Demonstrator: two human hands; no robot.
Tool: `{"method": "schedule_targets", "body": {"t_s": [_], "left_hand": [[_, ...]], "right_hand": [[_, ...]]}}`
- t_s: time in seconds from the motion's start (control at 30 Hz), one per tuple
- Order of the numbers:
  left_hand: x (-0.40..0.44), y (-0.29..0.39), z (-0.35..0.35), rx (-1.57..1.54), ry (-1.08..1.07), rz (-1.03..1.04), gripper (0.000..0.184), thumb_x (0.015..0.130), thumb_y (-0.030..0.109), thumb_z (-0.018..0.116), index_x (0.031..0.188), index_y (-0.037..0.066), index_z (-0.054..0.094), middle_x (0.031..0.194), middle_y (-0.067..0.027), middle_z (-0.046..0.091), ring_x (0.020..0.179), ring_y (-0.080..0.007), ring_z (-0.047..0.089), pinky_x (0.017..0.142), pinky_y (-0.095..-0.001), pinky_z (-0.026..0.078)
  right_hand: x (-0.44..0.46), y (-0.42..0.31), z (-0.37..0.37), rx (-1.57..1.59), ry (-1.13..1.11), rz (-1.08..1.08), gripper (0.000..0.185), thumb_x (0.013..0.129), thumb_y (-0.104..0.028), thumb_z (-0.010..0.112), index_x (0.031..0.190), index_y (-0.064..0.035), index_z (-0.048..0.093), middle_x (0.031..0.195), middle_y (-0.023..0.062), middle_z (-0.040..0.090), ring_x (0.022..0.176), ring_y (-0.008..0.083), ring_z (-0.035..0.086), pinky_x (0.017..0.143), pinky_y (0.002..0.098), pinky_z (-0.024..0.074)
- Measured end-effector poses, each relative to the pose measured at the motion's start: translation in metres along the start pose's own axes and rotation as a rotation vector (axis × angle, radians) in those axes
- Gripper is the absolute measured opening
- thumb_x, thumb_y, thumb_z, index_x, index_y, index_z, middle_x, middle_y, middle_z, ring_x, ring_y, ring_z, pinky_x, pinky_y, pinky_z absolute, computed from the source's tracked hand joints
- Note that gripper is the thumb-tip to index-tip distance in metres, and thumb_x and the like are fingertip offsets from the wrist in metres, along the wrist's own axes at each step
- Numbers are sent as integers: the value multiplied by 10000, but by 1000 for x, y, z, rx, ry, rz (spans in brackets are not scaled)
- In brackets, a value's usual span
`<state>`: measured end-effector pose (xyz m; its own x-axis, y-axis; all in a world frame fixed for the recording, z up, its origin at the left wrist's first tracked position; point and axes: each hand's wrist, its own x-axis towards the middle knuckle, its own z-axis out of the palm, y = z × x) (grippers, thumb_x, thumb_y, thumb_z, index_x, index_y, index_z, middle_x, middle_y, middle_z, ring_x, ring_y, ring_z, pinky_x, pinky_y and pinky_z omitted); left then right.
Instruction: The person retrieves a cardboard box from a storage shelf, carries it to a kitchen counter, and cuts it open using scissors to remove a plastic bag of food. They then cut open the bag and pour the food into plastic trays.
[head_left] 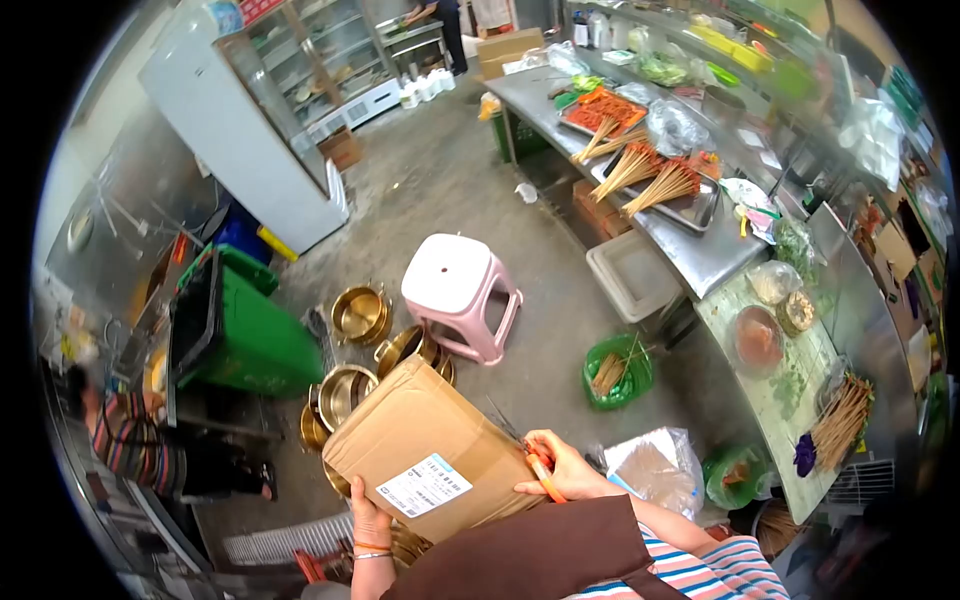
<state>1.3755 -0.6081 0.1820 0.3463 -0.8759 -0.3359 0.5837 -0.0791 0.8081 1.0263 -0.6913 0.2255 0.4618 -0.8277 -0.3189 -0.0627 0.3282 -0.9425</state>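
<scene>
A closed cardboard box (pixel 440 430) with a white shipping label (pixel 424 485) is held tilted in front of my brown apron. My left hand (pixel 370 522) grips its lower left edge, an orange band and a bracelet on the wrist. At the box's right side, my right hand (pixel 562 468) is closed around scissors (pixel 541 472) with orange handles. Their dark blades point up and left along the box's edge. Whether the blades touch the cardboard I cannot tell.
A pink-and-white stool (pixel 458 278) stands ahead, with several brass pots (pixel 361 313) left of it. Green bins (pixel 250 340) are at left, near another person (pixel 140 440). On the right, a steel table (pixel 715 255) bears trays of skewers (pixel 665 187). A green basket (pixel 617 372) sits on the floor.
</scene>
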Motion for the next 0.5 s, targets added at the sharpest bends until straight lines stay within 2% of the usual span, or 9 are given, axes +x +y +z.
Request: {"method": "schedule_targets", "body": {"t_s": [0.07,0.17,0.33,0.4,0.5], "left_hand": [[44,2,23,-23,-41,-29,810,754,503,702,1349,42,401,1283,-111,520,1178,-284,494,1000,-416,407],[113,-2,48,-49,-124,-86,827,750,513,707,1351,39,394,1286,-108,515,1173,-284,497,998,-407,408],[235,11,122,-76,-141,-37,789,811,539,632,1359,31,379,1300,-127,501,1180,-292,492,990,-408,415],[277,20,151,-108,-213,-69,787,821,550,611,1365,33,373,1307,-130,495,1193,-295,482,997,-410,409],[323,31,180,-76,-205,-48,779,826,555,600,1365,40,375,1316,-124,492,1194,-291,485,995,-411,414]], "right_hand": [[26,-8,-16,-18,48,28,708,666,-225,865,1205,-62,436,1134,65,542,1102,141,505,969,290,398],[68,-23,-41,-51,101,-13,712,668,-246,863,1205,-60,435,1128,65,541,1077,142,511,961,294,399],[170,-65,-90,-87,168,-110,714,682,-229,852,1214,-47,414,1121,74,530,1061,150,507,937,292,410],[202,-88,-103,-61,181,-99,716,680,-226,853,1214,-47,412,1130,73,526,1064,148,509,940,291,408],[244,-101,-123,-20,197,-18,734,670,-220,861,1221,-51,407,1157,69,519,1070,145,518,956,287,400]]}}
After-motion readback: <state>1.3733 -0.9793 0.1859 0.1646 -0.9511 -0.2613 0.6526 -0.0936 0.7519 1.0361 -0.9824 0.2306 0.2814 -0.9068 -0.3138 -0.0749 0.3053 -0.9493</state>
